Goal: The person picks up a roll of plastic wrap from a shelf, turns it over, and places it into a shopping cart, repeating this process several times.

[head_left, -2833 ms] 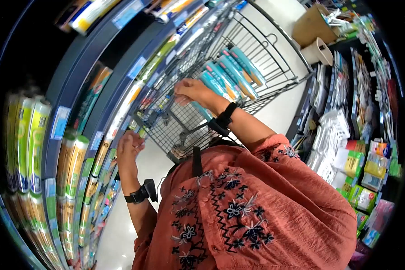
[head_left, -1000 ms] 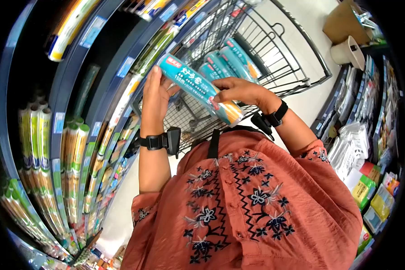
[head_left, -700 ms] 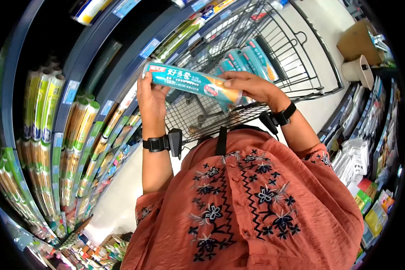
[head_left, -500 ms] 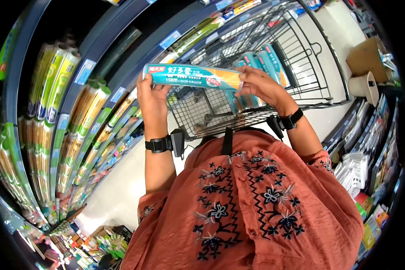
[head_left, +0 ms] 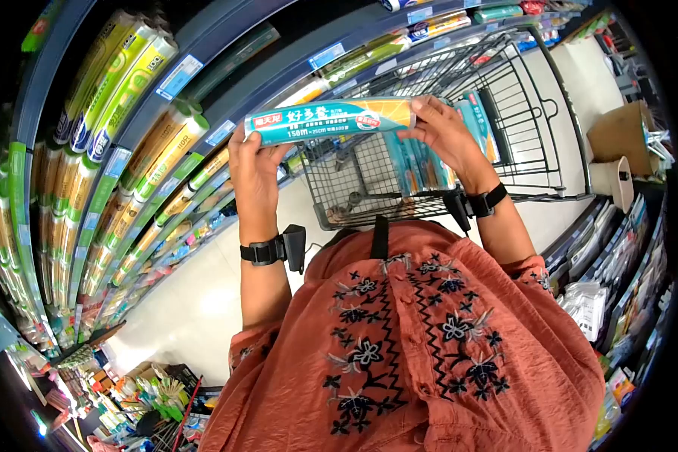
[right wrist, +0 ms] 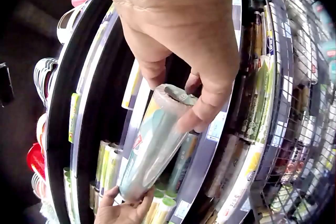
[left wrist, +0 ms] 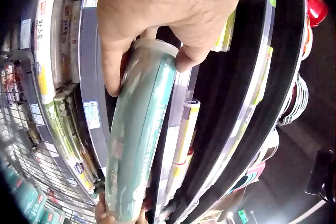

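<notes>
Head view: a pale, glossy floor (head_left: 181, 328) runs along a shop aisle; a dark shelf unit (head_left: 211, 45) curves along the left and far sides, and a lower rack (head_left: 595, 241) lines the right. The roll (head_left: 331, 120), teal and orange in clear wrap, lies nearly level in the air, spanning both hands. The left hand (head_left: 256, 162) grips its left end between thumb and fingers; the right hand (head_left: 448, 135) pinches its right end likewise. A wire cart (head_left: 339, 181) stands below and beyond, with similar teal rolls (head_left: 426, 162) inside. Green-and-brown rolls (head_left: 166, 151) fill the left shelves. A cardboard box (head_left: 621, 139) and a beige container (head_left: 614, 181) stand right of the cart. Floor shows between the left shelving and the person, and in a narrower strip between cart and rack. Left wrist view: thumb and fingers straddle the roll's near end; the other hand's fingers show at its far end; shelf edges lie behind, cart mesh on the left. Right wrist view: the fingers clasp the roll's near rim; the left hand supports its far end; cart mesh bounds the right, shelf edges the left.
</notes>
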`<state>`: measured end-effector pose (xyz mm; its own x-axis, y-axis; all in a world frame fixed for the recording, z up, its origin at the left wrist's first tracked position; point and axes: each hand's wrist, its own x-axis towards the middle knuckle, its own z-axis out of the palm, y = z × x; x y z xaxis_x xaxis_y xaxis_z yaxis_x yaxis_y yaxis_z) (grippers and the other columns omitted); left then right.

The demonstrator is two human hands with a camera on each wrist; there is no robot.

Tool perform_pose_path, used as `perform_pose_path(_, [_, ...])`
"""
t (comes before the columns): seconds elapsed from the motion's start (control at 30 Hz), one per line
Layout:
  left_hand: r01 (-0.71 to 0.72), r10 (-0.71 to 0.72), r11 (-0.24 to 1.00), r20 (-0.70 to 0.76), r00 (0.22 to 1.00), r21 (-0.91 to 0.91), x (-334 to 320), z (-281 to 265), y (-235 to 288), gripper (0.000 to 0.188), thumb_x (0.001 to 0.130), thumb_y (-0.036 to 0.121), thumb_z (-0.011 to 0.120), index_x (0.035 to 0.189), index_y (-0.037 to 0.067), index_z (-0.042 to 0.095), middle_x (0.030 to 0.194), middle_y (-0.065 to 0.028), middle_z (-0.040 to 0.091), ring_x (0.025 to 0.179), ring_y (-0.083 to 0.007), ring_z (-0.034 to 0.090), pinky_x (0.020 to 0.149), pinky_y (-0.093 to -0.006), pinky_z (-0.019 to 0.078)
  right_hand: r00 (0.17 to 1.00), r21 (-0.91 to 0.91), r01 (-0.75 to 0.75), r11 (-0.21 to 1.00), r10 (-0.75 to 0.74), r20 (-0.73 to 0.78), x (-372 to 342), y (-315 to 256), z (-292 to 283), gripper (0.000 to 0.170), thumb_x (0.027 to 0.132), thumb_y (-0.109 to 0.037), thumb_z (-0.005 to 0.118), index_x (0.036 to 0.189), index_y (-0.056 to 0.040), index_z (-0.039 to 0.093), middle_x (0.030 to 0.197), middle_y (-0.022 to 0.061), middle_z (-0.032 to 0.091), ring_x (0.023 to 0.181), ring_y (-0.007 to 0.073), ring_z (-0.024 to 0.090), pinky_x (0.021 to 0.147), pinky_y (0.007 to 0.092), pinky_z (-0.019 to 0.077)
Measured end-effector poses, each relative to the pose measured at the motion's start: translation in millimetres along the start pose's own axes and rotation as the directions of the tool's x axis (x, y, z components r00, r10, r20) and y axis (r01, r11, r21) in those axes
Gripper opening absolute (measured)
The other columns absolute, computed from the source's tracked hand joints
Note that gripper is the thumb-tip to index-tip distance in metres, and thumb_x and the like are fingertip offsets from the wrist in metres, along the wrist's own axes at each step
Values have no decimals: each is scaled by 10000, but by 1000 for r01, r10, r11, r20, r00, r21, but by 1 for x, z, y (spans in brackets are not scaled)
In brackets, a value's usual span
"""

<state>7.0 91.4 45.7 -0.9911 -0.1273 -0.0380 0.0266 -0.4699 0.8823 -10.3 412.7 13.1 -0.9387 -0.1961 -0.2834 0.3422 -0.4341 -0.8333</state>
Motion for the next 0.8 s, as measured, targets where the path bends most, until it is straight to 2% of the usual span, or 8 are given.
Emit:
perform_pose_path(0.2, [-24,24,1000,-37,999,2,-8,-20,12,555,976,216,590,1393,-52,341,1258,-219,578,1166,-315,621,1026,-512,518,999,-10,21,1000,-21,30,4,0,21,280,976,-286,662,1078,-34,594,1003,71,637,947,168,648,852,379,596])
perform_pose_path(0.37, [-49,50,999,-49,998,19,-17,-27,24,516,974,238,603,1355,-43,396,1246,-203,595,1150,-292,634,1008,-468,532,998,-21,27,999,-26,54,8,-2,37,238,984,-271,649,1052,-45,614,965,52,641,915,156,651,843,377,597])
perform_pose_path(0.8, [-63,74,993,-112,991,102,-26,-45,42,490,978,303,609,1332,7,443,1180,-138,635,1058,-233,671,903,-404,584,995,-81,54,995,-47,90,13,-9,66,302,982,-303,652,1104,-31,601,1001,70,646,918,165,654,828,378,603])
